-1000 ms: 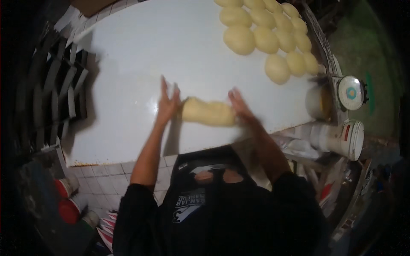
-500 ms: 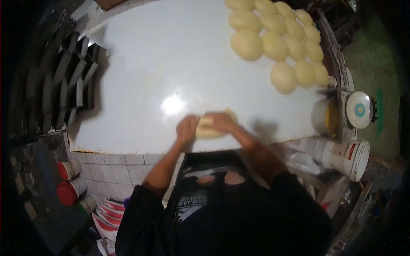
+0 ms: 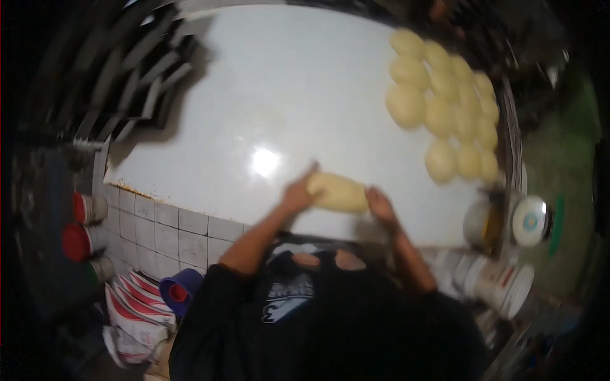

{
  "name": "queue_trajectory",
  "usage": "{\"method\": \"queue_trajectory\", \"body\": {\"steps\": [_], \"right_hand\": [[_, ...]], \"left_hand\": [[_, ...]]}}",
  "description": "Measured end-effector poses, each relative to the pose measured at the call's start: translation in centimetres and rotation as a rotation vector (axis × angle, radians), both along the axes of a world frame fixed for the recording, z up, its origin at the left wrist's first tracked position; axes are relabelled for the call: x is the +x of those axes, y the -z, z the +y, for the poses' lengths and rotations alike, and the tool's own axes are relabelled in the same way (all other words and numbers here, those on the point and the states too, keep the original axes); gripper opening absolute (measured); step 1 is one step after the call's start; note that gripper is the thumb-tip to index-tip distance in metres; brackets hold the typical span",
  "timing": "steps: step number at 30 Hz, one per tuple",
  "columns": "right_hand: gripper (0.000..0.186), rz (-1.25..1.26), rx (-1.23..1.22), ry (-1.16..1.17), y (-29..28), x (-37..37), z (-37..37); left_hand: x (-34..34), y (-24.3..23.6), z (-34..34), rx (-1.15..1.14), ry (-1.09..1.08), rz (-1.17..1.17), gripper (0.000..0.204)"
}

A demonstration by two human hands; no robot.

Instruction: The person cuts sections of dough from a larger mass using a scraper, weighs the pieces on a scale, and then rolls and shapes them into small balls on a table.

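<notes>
The left hand (image 3: 297,193) presses against the left end of a pale dough log (image 3: 338,192), and the right hand (image 3: 380,204) cups its right end, both holding it on the near edge of the white surface (image 3: 254,95). Rounded dough balls (image 3: 445,114) cluster far right.

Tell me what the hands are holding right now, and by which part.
Both hands are on one pale dough log lying on the white table: the left hand at its left end, the right hand at its right end.
</notes>
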State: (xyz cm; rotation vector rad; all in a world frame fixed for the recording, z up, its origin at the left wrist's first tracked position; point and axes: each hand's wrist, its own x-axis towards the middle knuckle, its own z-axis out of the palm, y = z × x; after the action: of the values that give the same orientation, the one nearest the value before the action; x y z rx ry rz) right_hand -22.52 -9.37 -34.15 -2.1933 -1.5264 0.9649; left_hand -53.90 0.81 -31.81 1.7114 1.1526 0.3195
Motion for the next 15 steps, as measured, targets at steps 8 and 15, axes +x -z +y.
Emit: {"method": "queue_trajectory", "body": {"steps": [8, 15], "right_hand": [[0.045, 0.204, -0.121, -0.119, -17.6, -14.2, 13.8], [0.086, 0.241, 0.515, -0.156, -31.8, -29.5, 32.4]], "left_hand": [[-8.2, -1.6, 7.1, -0.358, 0.142, -0.397, 0.06], [-22.4, -13.6, 22.1, 0.086, -0.46, -0.555, 0.047]]}}
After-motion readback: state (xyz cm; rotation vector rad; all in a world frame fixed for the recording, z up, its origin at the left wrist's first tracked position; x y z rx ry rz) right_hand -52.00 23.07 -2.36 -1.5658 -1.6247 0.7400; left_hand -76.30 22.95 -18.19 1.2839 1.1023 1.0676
